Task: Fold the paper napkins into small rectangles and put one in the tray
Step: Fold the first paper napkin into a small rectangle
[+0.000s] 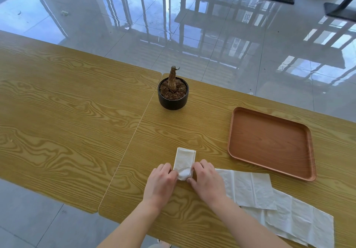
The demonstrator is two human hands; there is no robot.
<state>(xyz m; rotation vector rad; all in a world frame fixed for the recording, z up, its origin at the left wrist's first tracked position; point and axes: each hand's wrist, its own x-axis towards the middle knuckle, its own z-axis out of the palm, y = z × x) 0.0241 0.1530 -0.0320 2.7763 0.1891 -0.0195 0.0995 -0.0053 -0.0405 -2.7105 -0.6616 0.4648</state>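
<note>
Head view — wood-grain table (77, 112), tray (269, 170) — glossy tiled floor (115, 6)

Around the tray (269, 143) you have bare table (77, 112) on its far side and toward the plant pot (172, 93), which stands well clear. On the tray's near side, unfolded napkins (269, 199) cover the table almost up to its rim.

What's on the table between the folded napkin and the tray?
Nothing in the head view: only bare wood table separates the folded napkin from the tray. The unfolded napkins lie nearer the person.
</note>
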